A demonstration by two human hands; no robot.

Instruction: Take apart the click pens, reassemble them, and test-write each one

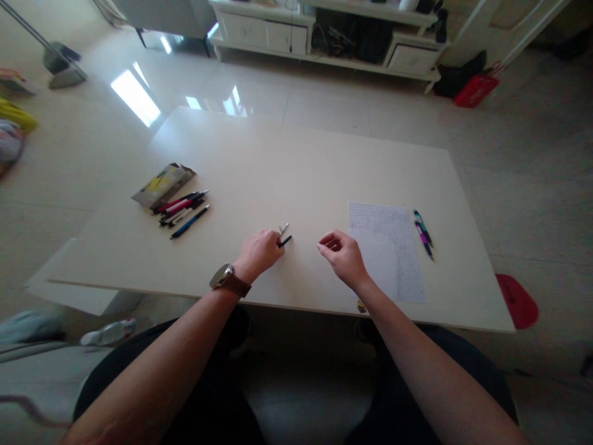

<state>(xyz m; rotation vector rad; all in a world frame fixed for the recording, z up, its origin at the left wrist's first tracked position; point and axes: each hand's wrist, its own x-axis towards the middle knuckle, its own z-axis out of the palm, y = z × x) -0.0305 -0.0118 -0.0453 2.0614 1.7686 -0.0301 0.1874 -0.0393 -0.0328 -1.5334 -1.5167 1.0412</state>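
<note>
My left hand [260, 254], with a watch [222, 275] on its wrist, is closed above the middle of the table. Out of its fingers stick a black pen piece [286, 241] and a thin metallic piece [284, 228], both seemingly parts of a pen. To the right, my right hand [345, 256] is raised with its fingers curled and thumb and fingertips close together; anything between them is too small to make out. It is just left of a sheet of handwritten paper [384, 216], partly covered by a blank white sheet [382, 262].
On the left of the white table [296, 161] lie several pens [183, 207], a blue pen [190, 222] and an opened cardboard box [164, 185]. Right of the paper lie a green pen [422, 227] and a purple pen [423, 240]. A red object [516, 301] is beyond the table's right edge.
</note>
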